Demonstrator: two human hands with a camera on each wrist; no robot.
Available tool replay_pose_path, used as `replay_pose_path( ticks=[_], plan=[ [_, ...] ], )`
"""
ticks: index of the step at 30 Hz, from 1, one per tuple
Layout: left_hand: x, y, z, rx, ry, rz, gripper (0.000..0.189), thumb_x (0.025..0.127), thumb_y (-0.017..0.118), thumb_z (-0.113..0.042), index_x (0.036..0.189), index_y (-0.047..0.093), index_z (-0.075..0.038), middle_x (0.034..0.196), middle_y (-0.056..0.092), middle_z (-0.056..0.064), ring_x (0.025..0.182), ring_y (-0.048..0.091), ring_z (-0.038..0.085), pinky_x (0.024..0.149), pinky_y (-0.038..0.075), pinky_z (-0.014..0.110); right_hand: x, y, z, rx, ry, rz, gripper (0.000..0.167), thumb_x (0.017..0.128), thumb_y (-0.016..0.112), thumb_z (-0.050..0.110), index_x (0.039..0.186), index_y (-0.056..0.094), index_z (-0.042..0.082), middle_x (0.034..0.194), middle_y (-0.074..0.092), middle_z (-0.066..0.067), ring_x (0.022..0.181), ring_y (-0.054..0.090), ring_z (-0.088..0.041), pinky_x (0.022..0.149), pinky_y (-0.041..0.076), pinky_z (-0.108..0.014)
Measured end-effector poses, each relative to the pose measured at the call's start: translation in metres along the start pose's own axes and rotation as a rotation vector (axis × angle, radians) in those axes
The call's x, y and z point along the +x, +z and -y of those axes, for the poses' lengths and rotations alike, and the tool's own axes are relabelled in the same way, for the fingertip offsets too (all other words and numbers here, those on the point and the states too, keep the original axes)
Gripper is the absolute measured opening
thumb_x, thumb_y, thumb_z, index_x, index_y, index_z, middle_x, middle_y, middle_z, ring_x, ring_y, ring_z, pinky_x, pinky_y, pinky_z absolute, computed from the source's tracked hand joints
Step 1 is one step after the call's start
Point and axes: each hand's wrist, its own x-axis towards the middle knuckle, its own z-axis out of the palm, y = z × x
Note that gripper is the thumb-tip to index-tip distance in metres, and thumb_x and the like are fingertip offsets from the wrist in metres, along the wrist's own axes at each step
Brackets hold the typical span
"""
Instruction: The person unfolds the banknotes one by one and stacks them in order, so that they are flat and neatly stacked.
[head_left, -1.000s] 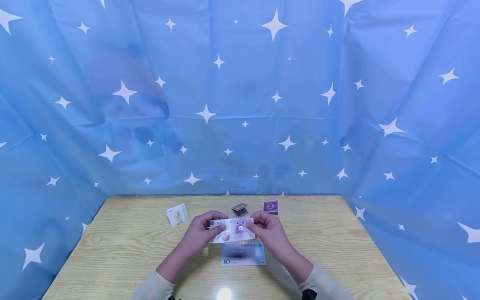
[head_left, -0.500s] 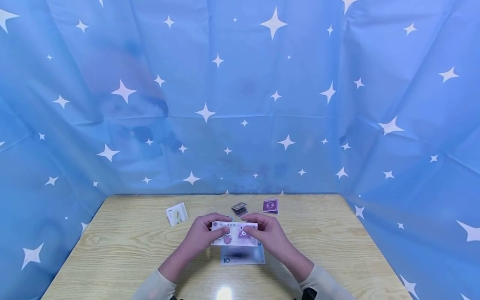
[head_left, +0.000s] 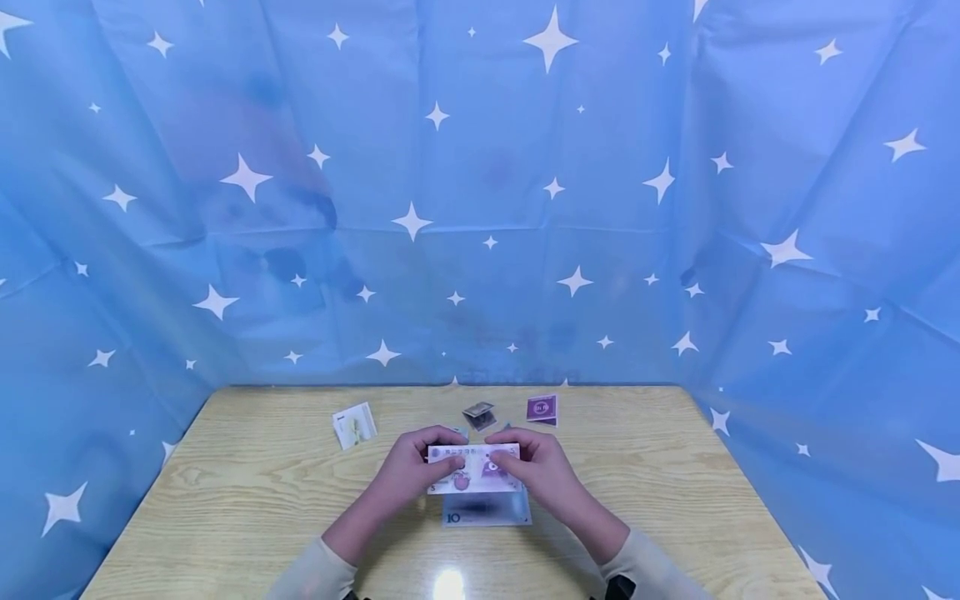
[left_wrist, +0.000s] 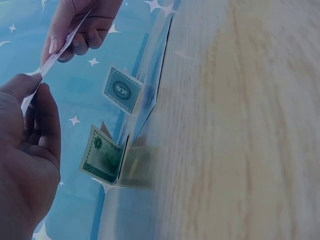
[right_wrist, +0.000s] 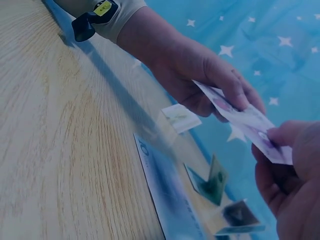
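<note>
A purple-and-white play banknote point(head_left: 474, 479) is held flat above the table, stretched between both hands. My left hand point(head_left: 408, 467) pinches its left end, thumb on top and fingers behind. The right hand point(head_left: 546, 471) pinches the other end in the same way. In the right wrist view the note point(right_wrist: 245, 120) slants between the left hand point(right_wrist: 200, 75) and the right hand point(right_wrist: 300, 180). Lying flat just below it is a blue 10 banknote point(head_left: 487, 515), its far part covered by the held note in the head view.
Folded notes stand along the back: a white one point(head_left: 355, 426), a grey-brown one point(head_left: 478, 415) and a purple one point(head_left: 542, 409). A folded green note point(right_wrist: 216, 180) is mostly hidden behind the hands in the head view. A starry blue curtain point(head_left: 480, 208) borders the wooden table point(head_left: 225, 517).
Both hands have brought the purple note slightly right and nearer the body, and it lies more level. It now covers more of the blue 10 note.
</note>
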Motion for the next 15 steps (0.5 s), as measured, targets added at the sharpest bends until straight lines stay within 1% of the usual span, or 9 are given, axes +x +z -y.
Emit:
replay_pose_path(
  ticks=[2, 7, 11, 13, 15],
  plan=[
    [0.000, 0.001, 0.001, 0.007, 0.001, 0.001, 0.025, 0.101, 0.084, -0.017, 0.125, 0.080, -0.011, 0.122, 0.077, 0.001, 0.097, 0.070, 0.020, 0.076, 0.058, 0.027, -0.001, 0.000, 0.000, -0.001, 0.005, 0.001, 0.024, 0.104, 0.079, 0.014, 0.126, 0.081, 0.005, 0.118, 0.076, -0.014, 0.085, 0.066, -0.014, 0.069, 0.054, -0.022],
    [0.001, 0.003, 0.003, 0.062, 0.007, 0.010, 0.020, 0.101, 0.084, -0.016, 0.121, 0.081, -0.018, 0.119, 0.077, -0.001, 0.099, 0.069, 0.021, 0.080, 0.058, 0.028, -0.003, -0.002, -0.002, -0.017, 0.031, 0.005, 0.025, 0.104, 0.079, 0.015, 0.127, 0.080, 0.002, 0.122, 0.076, -0.010, 0.085, 0.061, -0.015, 0.069, 0.049, -0.021],
    [0.000, 0.004, 0.005, 0.106, -0.005, 0.042, 0.022, 0.099, 0.085, -0.018, 0.121, 0.081, -0.017, 0.122, 0.077, -0.003, 0.105, 0.069, 0.020, 0.088, 0.058, 0.030, -0.004, -0.004, -0.008, -0.059, 0.046, 0.009, 0.023, 0.104, 0.080, 0.014, 0.124, 0.081, 0.004, 0.116, 0.077, -0.007, 0.079, 0.055, -0.015, 0.067, 0.045, -0.021],
    [0.000, 0.004, 0.006, 0.132, -0.008, 0.067, 0.024, 0.099, 0.085, -0.019, 0.122, 0.081, -0.015, 0.123, 0.077, -0.004, 0.110, 0.069, 0.020, 0.094, 0.057, 0.032, -0.006, -0.004, -0.013, -0.093, 0.059, 0.013, 0.020, 0.103, 0.080, 0.014, 0.121, 0.082, 0.007, 0.110, 0.078, -0.005, 0.077, 0.054, -0.014, 0.066, 0.044, -0.021],
    [0.000, 0.004, 0.008, 0.159, -0.009, 0.094, 0.025, 0.099, 0.085, -0.020, 0.123, 0.081, -0.014, 0.123, 0.077, -0.006, 0.114, 0.069, 0.019, 0.099, 0.056, 0.035, -0.007, -0.005, -0.017, -0.118, 0.064, 0.025, 0.018, 0.102, 0.081, 0.012, 0.119, 0.083, 0.008, 0.107, 0.078, -0.004, 0.078, 0.056, -0.012, 0.067, 0.046, -0.021]
  ],
)
